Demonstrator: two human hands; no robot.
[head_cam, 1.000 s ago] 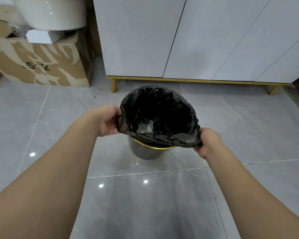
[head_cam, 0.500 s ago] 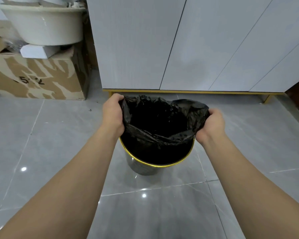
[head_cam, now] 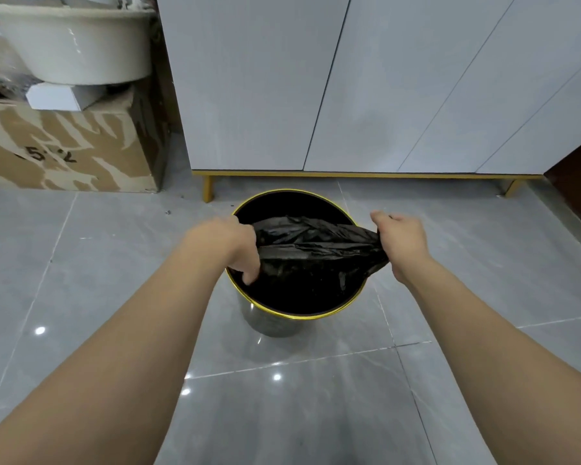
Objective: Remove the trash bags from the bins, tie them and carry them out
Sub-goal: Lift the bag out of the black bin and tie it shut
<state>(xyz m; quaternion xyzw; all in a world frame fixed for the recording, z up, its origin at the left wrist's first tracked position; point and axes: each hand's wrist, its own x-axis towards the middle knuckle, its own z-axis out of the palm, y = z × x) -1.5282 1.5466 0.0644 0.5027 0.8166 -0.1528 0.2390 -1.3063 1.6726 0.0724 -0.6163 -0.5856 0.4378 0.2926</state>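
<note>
Stretching crumpled black plastic trash bag (head_cam: 316, 245) | left hand (head_cam: 230, 245) and right hand (head_cam: 404, 245) each fisted on one end | long axis spans between fingers, over round gold-rimmed metal bin (head_cam: 294, 315) | both hands equally near

The left hand (head_cam: 230, 250) hides its fingertips in the black trash bag (head_cam: 316, 250). The bag hides the inside of the bin (head_cam: 282, 312). The cardboard box (head_cam: 64, 149) and white bowl (head_cam: 71, 45) are cut off at the picture's left edge.
</note>
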